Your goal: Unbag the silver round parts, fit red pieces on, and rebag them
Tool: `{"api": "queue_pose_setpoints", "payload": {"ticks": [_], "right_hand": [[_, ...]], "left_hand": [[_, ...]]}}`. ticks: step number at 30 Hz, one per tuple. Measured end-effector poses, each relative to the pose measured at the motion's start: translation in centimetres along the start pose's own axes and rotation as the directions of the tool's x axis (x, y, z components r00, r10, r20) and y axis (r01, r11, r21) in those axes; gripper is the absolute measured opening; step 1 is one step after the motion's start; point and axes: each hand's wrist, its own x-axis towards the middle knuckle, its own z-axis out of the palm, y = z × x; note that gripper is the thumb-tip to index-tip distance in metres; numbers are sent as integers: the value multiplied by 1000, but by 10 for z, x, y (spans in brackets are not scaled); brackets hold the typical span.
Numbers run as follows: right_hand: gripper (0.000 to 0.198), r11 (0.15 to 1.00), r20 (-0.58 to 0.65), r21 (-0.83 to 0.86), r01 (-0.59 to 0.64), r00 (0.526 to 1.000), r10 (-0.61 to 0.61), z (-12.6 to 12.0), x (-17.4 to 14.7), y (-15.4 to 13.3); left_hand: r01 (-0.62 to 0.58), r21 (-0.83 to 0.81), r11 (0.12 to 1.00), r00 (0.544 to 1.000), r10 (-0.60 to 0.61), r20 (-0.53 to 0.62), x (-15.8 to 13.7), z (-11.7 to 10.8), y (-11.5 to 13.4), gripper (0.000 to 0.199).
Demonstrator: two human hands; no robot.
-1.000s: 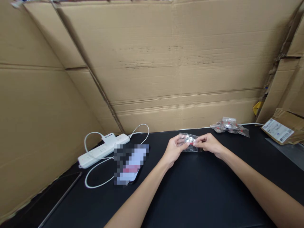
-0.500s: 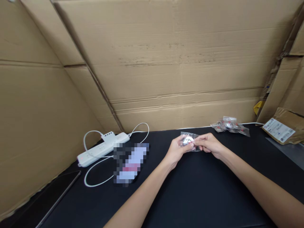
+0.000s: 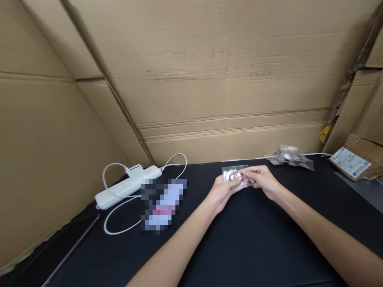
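Note:
Between my hands is a small clear plastic bag point(image 3: 235, 168) with a round, shiny silver piece point(image 3: 230, 175) and a bit of red showing in it. My left hand point(image 3: 221, 193) grips the bag from the left, its thumb lying over the lower part of the round piece. From the right, the fingers of my right hand point(image 3: 261, 179) pinch the bag's right side near the red mark. My fingers cover part of the contents. A pile of similar clear bags point(image 3: 289, 156) with red marks lies behind and to the right of my hands.
A white power strip point(image 3: 128, 187) with a plugged-in adapter and looping white cable is at left, beside a pixelated object point(image 3: 164, 207). A dark flat panel point(image 3: 60, 247) lies at far left. A labelled brown package point(image 3: 351, 161) is at right. Cardboard walls point(image 3: 209, 99) enclose the black table.
The bag has shifted slightly left and turned in my hands, so more of the round piece shows. My right fingers keep their pinch on its right side. The view has moved a little.

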Motion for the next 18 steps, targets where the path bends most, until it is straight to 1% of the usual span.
{"api": "queue_pose_setpoints", "payload": {"ticks": [1, 3, 5, 6, 7, 9, 11, 12, 13, 15, 18], "right_hand": [[39, 999, -20, 32, 21, 1000, -20, 0, 1, -2], [39, 994, -111, 73, 76, 991, -68, -1, 3, -4], [40, 990, -205, 74, 117, 974, -100, -2, 5, -3], [41, 991, -221, 67, 117, 970, -100, -1, 6, -1], [43, 993, -210, 60, 104, 974, -90, 0, 6, 1], [43, 996, -119, 40, 74, 991, -69, 3, 6, 5], [39, 996, -24, 10, 89, 996, -89, 7, 5, 9], [36, 994, -4, -2, 112, 994, -112, 8, 4, 10], [34, 990, -6, -6, 139, 990, -139, 9, 3, 10], [30, 984, -48, 5, 179, 983, -179, 8, 3, 8], [28, 976, -102, 33, 214, 972, -210, 2, 4, 4]], "left_hand": [[-2, -22, 1000, 999, 1, -34, 1, 0, 2, 26], [-14, -63, 998, 995, 7, -103, 3, -2, 6, 21], [-27, -96, 995, 987, 12, -160, 4, -4, 9, 16], [-31, -110, 993, 984, 11, -180, 4, -5, 10, 16], [-31, -120, 992, 981, 8, -192, 4, -6, 10, 15], [-24, -116, 993, 981, 1, -193, 3, -6, 10, 16], [-18, -93, 996, 982, 0, -189, 3, -5, 9, 18], [-20, -76, 997, 982, 5, -188, 3, -4, 8, 20], [-24, -60, 998, 983, 13, -186, 2, -4, 8, 21], [-39, -26, 999, 986, 34, -163, 2, -3, 10, 23], [-70, 82, 994, 995, 75, -71, 2, -5, 13, 23]]}}
